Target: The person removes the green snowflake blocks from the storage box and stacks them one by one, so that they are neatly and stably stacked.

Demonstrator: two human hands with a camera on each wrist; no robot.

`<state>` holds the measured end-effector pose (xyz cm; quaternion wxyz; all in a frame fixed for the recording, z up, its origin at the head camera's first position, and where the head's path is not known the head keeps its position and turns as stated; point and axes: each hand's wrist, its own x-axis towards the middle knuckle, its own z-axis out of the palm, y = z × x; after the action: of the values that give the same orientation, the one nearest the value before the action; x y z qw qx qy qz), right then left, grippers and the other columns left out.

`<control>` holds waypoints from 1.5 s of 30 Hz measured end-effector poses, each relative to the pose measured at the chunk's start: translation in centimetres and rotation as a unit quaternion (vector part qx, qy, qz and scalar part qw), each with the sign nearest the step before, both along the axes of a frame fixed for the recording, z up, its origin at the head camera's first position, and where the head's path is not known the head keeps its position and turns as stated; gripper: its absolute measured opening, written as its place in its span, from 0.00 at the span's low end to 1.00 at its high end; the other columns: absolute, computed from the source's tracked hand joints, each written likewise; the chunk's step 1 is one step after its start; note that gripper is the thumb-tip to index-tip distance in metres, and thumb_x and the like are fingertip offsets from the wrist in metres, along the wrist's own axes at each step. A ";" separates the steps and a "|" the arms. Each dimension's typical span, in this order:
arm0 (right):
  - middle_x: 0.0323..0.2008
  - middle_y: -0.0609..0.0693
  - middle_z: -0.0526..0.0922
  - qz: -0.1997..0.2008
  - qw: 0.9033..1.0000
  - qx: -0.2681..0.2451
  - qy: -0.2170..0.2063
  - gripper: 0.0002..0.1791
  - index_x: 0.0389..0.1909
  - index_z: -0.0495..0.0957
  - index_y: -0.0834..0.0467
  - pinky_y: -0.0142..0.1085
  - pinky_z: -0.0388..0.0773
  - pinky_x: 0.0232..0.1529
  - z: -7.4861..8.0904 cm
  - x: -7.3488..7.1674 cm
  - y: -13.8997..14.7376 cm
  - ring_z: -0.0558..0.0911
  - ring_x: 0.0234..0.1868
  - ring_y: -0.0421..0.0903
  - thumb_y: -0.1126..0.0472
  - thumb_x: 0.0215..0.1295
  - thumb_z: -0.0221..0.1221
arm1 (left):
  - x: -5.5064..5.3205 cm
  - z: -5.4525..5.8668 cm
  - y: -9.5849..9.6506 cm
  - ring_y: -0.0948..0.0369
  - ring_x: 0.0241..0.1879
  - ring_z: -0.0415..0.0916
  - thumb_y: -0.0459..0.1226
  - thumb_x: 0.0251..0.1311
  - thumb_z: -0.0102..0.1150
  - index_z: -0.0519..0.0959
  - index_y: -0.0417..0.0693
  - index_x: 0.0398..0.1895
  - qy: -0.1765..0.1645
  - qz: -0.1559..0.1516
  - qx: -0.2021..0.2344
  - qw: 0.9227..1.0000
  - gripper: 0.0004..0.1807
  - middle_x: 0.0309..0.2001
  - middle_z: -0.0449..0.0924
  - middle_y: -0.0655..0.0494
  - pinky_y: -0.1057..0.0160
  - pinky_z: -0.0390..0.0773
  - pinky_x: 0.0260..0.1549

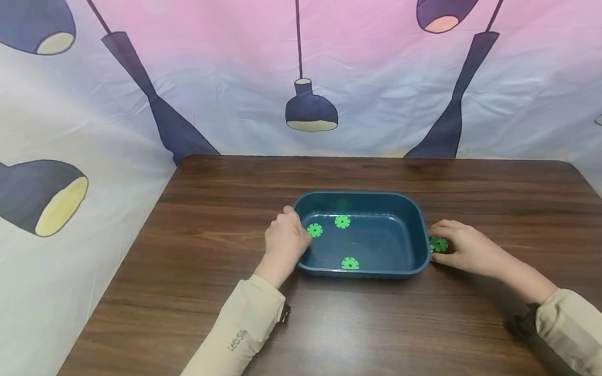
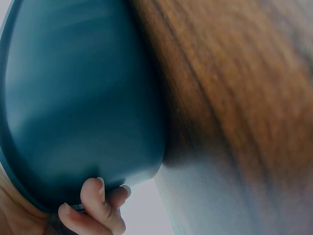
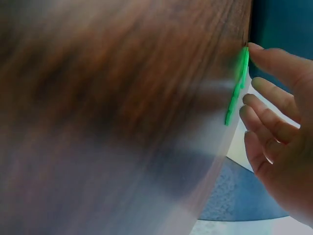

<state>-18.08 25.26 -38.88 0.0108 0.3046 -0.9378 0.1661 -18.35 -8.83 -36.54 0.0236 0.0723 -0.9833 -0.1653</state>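
A dark teal plastic basin point(image 1: 374, 244) stands on the table, with three green notched discs inside. One disc point(image 1: 315, 230) lies by the left wall, another disc point(image 1: 342, 221) toward the back, and a third disc point(image 1: 350, 263) near the front wall. My left hand point(image 1: 285, 238) grips the basin's left rim, its fingers point(image 2: 95, 198) curled against the outer wall. On the other side, my right hand point(image 1: 467, 249) is around green discs point(image 1: 439, 244) lying flat on the table beside the basin. Its fingers are spread and loosely bent, fingertips right at the discs' edge.
The brown wood-grain table point(image 1: 207, 263) extends around the basin on all sides. Behind it hangs a cloth backdrop point(image 1: 254, 99) printed with dark lamps, which continues along the left and right sides.
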 end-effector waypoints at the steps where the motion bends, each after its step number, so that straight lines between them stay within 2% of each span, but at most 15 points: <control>1: 0.39 0.47 0.75 0.006 1.000 -0.001 0.000 0.18 0.39 0.76 0.54 0.42 0.72 0.37 -0.1 0.0 0.0 0.75 0.41 0.46 0.56 0.44 0.64 | 0.0 0.0 0.0 0.51 0.24 0.77 0.38 0.41 0.56 0.66 0.40 0.29 -0.001 0.000 -0.001 1.000 0.14 0.23 0.75 0.44 0.56 0.72 0.19; 9: 0.33 0.42 0.73 0.020 1.000 -0.012 -0.019 0.14 0.35 0.76 0.52 0.35 0.72 0.33 -0.3 -0.3 -0.1 0.73 0.35 0.39 0.58 0.44 0.65 | 0.1 0.0 0.2 0.52 0.22 0.76 0.36 0.40 0.55 0.65 0.41 0.28 0.001 -0.007 0.006 1.000 0.13 0.21 0.74 0.45 0.57 0.71 0.16; 15: 0.31 0.42 0.72 0.027 0.999 -0.003 -0.038 0.12 0.34 0.73 0.54 0.34 0.70 0.31 -0.1 -0.6 -0.4 0.70 0.32 0.38 0.59 0.47 0.63 | 0.0 0.0 0.0 0.50 0.24 0.76 0.37 0.42 0.54 0.65 0.41 0.29 0.000 0.001 0.006 1.000 0.13 0.23 0.75 0.44 0.56 0.72 0.19; 21: 0.32 0.44 0.73 0.037 0.999 0.022 0.004 0.15 0.35 0.74 0.56 0.34 0.70 0.32 0.2 -0.6 -0.4 0.71 0.33 0.39 0.58 0.46 0.63 | 0.0 -0.3 -0.1 0.51 0.23 0.76 0.37 0.42 0.54 0.65 0.40 0.30 -0.015 0.004 0.011 1.000 0.14 0.23 0.74 0.44 0.56 0.72 0.19; 25: 0.31 0.44 0.73 0.022 0.999 0.033 0.029 0.16 0.35 0.75 0.58 0.36 0.69 0.32 0.4 -0.6 0.0 0.70 0.32 0.39 0.58 0.44 0.65 | 0.0 -0.3 -0.2 0.52 0.21 0.75 0.36 0.42 0.53 0.65 0.39 0.30 -0.011 -0.002 0.016 1.000 0.13 0.21 0.74 0.44 0.57 0.71 0.17; 36: 0.30 0.46 0.73 -0.015 0.999 0.043 0.030 0.16 0.35 0.74 0.59 0.38 0.68 0.32 0.5 -0.5 1.1 0.71 0.32 0.42 0.58 0.44 0.65 | -0.1 0.0 -0.1 0.53 0.19 0.75 0.36 0.43 0.53 0.64 0.40 0.29 -0.007 -0.004 0.013 1.000 0.12 0.20 0.73 0.44 0.58 0.71 0.16; 45: 0.32 0.47 0.73 -0.016 0.999 0.046 0.020 0.17 0.38 0.73 0.59 0.41 0.69 0.35 0.4 -0.3 1.5 0.72 0.35 0.44 0.56 0.47 0.63 | -0.1 -0.1 0.0 0.55 0.16 0.72 0.35 0.43 0.53 0.64 0.40 0.29 -0.009 -0.006 0.009 1.000 0.11 0.18 0.71 0.46 0.60 0.70 0.13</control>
<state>-18.38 26.80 -38.51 0.0187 0.2929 -0.9488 0.1168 -18.49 -8.85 -36.67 0.0131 0.0681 -0.9823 -0.1738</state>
